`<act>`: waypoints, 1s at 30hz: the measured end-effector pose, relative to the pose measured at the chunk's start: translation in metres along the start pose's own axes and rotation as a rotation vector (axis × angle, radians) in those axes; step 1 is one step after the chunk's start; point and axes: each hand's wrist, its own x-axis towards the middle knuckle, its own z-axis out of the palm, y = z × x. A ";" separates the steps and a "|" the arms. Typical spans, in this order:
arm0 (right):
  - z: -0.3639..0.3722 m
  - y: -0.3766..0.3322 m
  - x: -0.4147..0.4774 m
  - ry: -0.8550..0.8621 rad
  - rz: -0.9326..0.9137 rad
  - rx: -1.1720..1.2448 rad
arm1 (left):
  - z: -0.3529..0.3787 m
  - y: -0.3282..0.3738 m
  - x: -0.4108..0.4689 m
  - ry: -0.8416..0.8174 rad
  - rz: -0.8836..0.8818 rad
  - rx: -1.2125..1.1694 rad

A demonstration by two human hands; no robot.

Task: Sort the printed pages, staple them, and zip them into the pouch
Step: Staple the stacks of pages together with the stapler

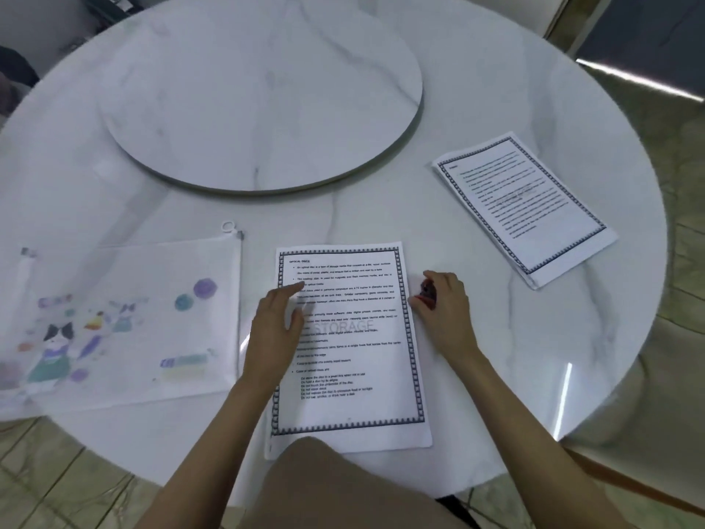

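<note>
Beige cloth [343,490] on the person's lap fills the bottom edge at 6 o'clock, with both bare forearms reaching up from it. Just beyond, at the near rim of the round marble table [496,337], lies the near stack of printed pages [354,379], face up and almost square to the viewer. Its top sheet has a dark patterned border and a faint "STORAGE" watermark.

The left hand [276,322] lies over that stack's 9 o'clock edge, its fingers loosely spread and nearly straight, pinching nothing. Blur hides whether they press the paper. The right hand [444,311] sits at the stack's 3 o'clock edge, its fingers curled round a small red object [427,292], mostly hidden, so what it is cannot be told.

At 9 o'clock from the stack, just beside it, the translucent pouch [126,318] lies flat, printed with cartoon figures. Its zip pull ring [229,226] is at the far right corner.

At 2 o'clock, well apart, a second stack of pages [524,208] with the same border lies turned at a slant. At 12 o'clock a raised marble turntable [263,101] covers the table's middle.
</note>
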 end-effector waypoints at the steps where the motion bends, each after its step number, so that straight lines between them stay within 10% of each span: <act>1: -0.001 0.000 -0.001 0.005 -0.009 -0.011 | 0.000 0.001 -0.002 -0.029 0.026 0.007; 30: -0.176 0.162 0.143 -0.109 -0.210 -0.195 | 0.183 0.176 0.058 -0.119 0.017 -0.005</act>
